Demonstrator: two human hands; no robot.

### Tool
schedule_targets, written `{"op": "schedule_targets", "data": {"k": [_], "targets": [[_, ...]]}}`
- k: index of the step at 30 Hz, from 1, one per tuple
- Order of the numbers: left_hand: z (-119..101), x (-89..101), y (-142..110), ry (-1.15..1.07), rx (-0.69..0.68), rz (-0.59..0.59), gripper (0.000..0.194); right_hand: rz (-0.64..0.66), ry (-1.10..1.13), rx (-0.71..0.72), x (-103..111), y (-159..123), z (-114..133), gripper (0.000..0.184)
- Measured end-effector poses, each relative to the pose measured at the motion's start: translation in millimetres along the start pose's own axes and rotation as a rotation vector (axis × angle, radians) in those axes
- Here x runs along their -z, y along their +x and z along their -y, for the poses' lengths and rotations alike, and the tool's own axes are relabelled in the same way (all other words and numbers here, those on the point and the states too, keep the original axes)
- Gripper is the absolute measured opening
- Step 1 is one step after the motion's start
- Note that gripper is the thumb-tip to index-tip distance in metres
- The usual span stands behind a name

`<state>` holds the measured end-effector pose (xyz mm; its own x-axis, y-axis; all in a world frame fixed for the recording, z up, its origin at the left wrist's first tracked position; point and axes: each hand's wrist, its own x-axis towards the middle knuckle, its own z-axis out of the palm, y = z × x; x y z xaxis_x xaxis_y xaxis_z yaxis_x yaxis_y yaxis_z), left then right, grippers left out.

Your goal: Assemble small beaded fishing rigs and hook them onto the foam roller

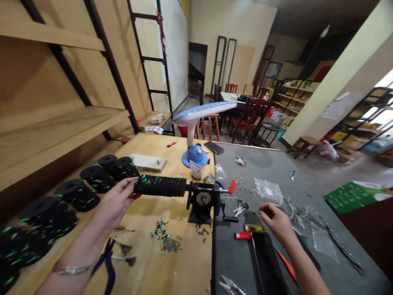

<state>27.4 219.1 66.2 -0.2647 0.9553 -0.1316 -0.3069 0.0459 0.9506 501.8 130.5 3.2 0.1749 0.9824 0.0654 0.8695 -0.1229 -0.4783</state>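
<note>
My left hand (115,205) has its fingers closed on the left end of a black ribbed roll (161,185) with green and blue flecks. The roll sits level on the shaft of a black hand-cranked winder (202,200), whose crank handle (230,219) points right. Over the grey mat, right of the winder, my right hand (276,221) is closed in a pinch; whatever is between its fingertips is too small to make out. Near it lie dark-tipped brushes (241,207), a red lighter (242,236) and a clear plastic bag (268,191).
Several black flecked rolls (76,193) line the left side. Coloured beads (161,229), small metal pins (172,244) and blue-handled pliers (107,262) lie in front. A blue desk lamp (195,155) stands behind the winder. Scissors (230,284) and a black tray (267,262) are front right.
</note>
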Motion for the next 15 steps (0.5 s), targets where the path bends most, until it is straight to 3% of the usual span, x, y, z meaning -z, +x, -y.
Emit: {"op": "schedule_targets", "data": {"k": [6,11,15], "targets": [[-4,8.9,-2,-0.028,-0.025,0.126,0.042,0.028,0.293,0.130,-42,-48,62,0.013],[-4,5.2,-1,-0.097,0.059,0.086,0.039,0.046,0.193,0.271,-80,-65,120,0.017],[1,0.9,0,-0.041,0.024,0.045,0.040,0.020,0.050,0.288,-103,-63,141,0.024]]}}
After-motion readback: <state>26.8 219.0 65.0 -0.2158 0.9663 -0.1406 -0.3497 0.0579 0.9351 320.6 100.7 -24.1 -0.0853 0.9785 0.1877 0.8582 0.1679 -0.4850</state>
